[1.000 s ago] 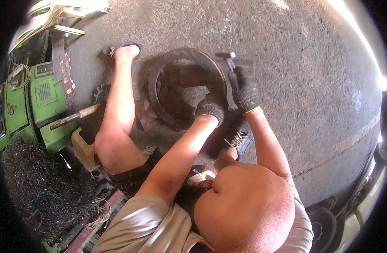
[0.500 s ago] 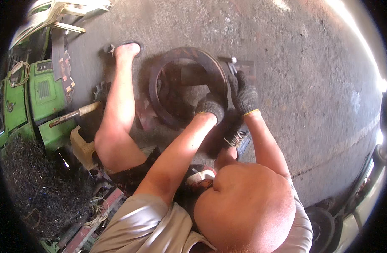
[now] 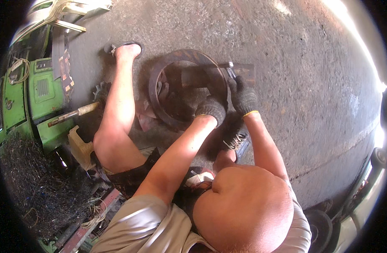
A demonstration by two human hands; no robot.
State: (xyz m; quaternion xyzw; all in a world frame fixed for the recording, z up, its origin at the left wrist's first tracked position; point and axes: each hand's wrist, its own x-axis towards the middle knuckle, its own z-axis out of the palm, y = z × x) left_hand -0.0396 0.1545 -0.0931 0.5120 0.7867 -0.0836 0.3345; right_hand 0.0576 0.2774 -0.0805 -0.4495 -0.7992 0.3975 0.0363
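Lower view is blocked by a bald head (image 3: pixel 244 208) and a grey shirt (image 3: pixel 147 227). Wire tangle (image 3: pixel 37 185) and green machine (image 3: pixel 27 97) are seen well left of both grips. Left hand (image 3: pixel 211 109), gloved, is closed on the near rim of the rusty metal ring (image 3: pixel 159 71) lying on the concrete floor (image 3: pixel 311 84). Right hand (image 3: pixel 242 95), gloved, is closed on a small tool (image 3: pixel 231 71), pressed where the ring meets a rusty flat bar (image 3: pixel 244 69). Bare foot (image 3: pixel 127 50) is planted beyond, left of the ring.
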